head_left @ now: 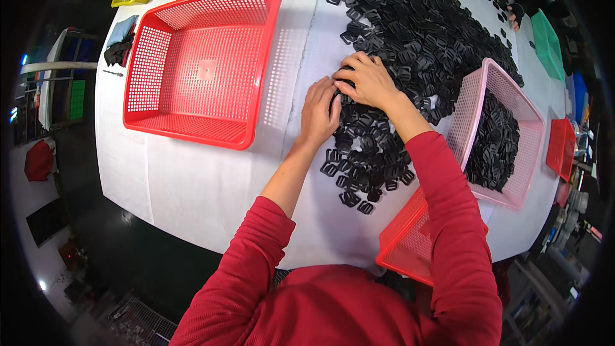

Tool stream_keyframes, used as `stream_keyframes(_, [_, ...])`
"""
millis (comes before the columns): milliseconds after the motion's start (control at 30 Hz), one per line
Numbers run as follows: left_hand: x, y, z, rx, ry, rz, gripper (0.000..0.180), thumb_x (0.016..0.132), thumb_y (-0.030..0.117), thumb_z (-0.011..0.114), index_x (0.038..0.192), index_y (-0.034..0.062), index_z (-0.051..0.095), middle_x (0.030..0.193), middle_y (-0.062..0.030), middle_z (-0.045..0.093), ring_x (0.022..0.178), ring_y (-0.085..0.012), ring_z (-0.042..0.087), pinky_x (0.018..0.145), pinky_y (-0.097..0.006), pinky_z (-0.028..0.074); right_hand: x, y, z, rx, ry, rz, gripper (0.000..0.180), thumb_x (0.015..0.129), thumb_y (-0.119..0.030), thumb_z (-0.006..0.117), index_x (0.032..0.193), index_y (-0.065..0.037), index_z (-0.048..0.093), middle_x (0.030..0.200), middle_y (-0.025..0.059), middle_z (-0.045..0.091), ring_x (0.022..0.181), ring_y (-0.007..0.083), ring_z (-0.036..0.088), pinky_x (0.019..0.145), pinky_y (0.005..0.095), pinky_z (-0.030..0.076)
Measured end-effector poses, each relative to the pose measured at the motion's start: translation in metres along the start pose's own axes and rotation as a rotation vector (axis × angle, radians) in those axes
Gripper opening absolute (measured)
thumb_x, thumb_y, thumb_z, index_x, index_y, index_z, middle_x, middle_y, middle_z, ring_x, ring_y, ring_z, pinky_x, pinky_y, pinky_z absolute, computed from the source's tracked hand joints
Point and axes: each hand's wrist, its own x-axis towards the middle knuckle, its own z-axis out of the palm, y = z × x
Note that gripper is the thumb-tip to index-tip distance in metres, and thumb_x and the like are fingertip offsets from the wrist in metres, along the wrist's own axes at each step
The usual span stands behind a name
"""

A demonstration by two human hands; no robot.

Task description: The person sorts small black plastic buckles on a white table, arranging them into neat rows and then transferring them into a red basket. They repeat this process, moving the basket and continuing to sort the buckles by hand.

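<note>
Both hands rest on the near edge of a big heap of black plastic buckles [410, 45] spread across the white table [211, 179]: the left hand [318, 112] lies palm down with fingers bent onto the pieces, and the right hand [368, 80] sits just beside it, fingers curled over the pile, though whether either actually pinches a buckle cannot be told from here. An empty-looking red basket [202, 64] stands to the left of the hands, well apart from them. A pink basket [471, 99] partly filled with the same black pieces lies to the right, and a smaller red basket [407, 243] sits under the right forearm.
</note>
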Motion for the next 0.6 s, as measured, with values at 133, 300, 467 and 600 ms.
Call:
stream_keyframes(133, [-0.027,0.018,-0.003,-0.081,-0.030,-0.052,0.027,0.086,0.001,0.059,0.113,-0.0019,0.061,0.121,-0.0182,0.060,0.119,-0.0364,0.055,0.101,-0.043,0.043,-0.030,-0.012,0.002,0.052,0.047,0.015,0.023,0.086,-0.039,0.065,0.097,-0.021,0.074,0.103,-0.0023,0.061,0.110,0.0191,0.051,0.088,0.0464,0.041])
stream_keyframes(300, [-0.071,0.033,-0.005,-0.066,-0.089,-0.006,0.029,0.085,0.003,0.061,0.114,0.0012,0.061,0.122,-0.0154,0.059,0.118,-0.0349,0.054,0.100,-0.043,0.043,-0.076,-0.029,0.006,0.079,0.024,-0.027,0.022,0.085,-0.038,0.066,0.097,-0.022,0.074,0.102,-0.0038,0.061,0.107,0.0187,0.052,0.088,0.0433,0.040])
stream_keyframes(467, [-0.105,0.052,-0.006,-0.096,-0.105,-0.016,0.030,0.085,0.004,0.060,0.115,0.0011,0.061,0.122,-0.0161,0.059,0.118,-0.0356,0.054,0.101,-0.043,0.043,-0.111,-0.044,0.010,0.040,0.063,-0.066,0.020,0.084,-0.037,0.067,0.096,-0.023,0.073,0.104,-0.0030,0.062,0.109,0.0188,0.052,0.093,0.0428,0.037])
stream_keyframes(600, [-0.124,0.065,-0.008,-0.119,-0.152,-0.014,0.026,0.086,0.005,0.060,0.113,0.0013,0.061,0.119,-0.0165,0.060,0.116,-0.0354,0.055,0.099,-0.042,0.043,-0.130,-0.055,0.002,0.091,0.032,-0.057,0.019,0.083,-0.035,0.067,0.096,-0.022,0.073,0.103,-0.0024,0.061,0.109,0.0192,0.051,0.094,0.0427,0.037])
